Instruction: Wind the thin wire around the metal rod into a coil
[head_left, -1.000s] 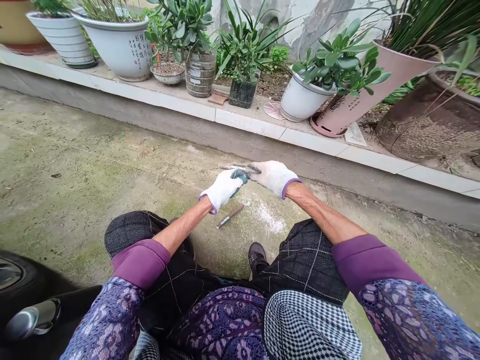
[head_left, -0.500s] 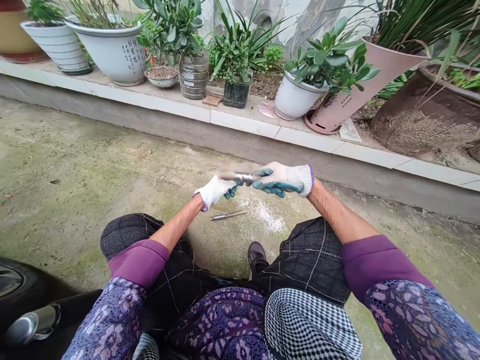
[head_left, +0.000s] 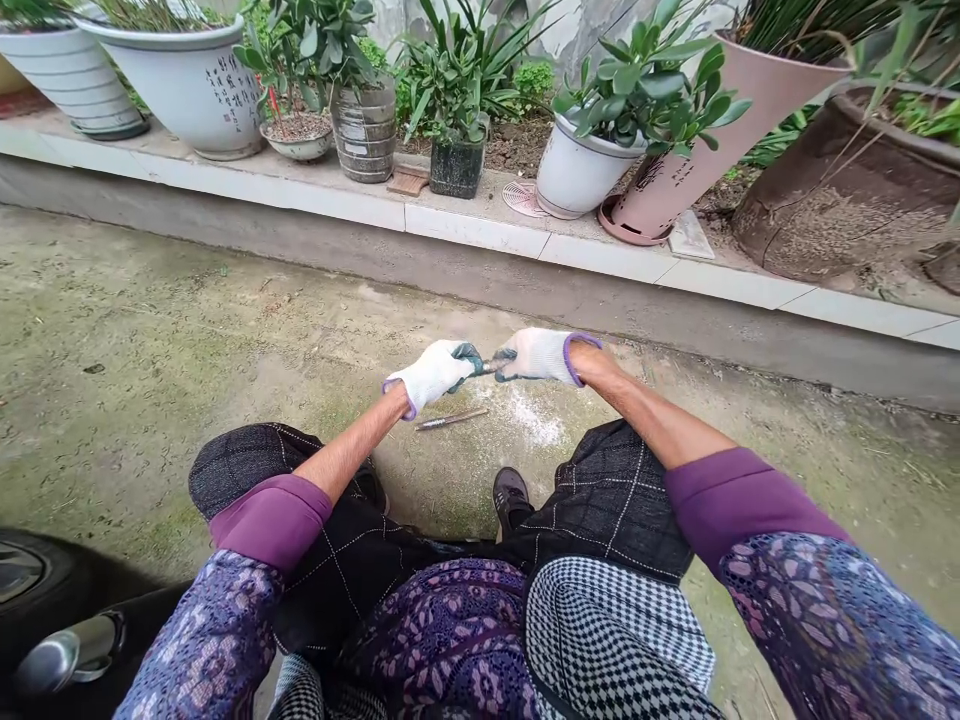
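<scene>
My left hand (head_left: 442, 370), in a white knit glove with a dark green palm, is closed round the left end of a short metal rod (head_left: 492, 366). The fingers of my right hand (head_left: 541, 355), gloved the same way, pinch its other end. Only a small greyish length shows between the two hands; the gloves cover the rest. Below them, a thin stick (head_left: 452, 420) with a silvery left end and a brownish right end lies on the concrete. White powder (head_left: 536, 418) is scattered beside it.
A tiled ledge (head_left: 472, 228) with several potted plants runs across the back. My shoe (head_left: 511, 494) is on the mossy concrete ground (head_left: 135, 370) between my knees. At the lower left, a metal cup (head_left: 67, 655) is next to a dark object.
The rod was in plain view between my hands, its left part blurred; now the gloves hide most of it. My left hand has turned and closed over its end. The view has shifted slightly.
</scene>
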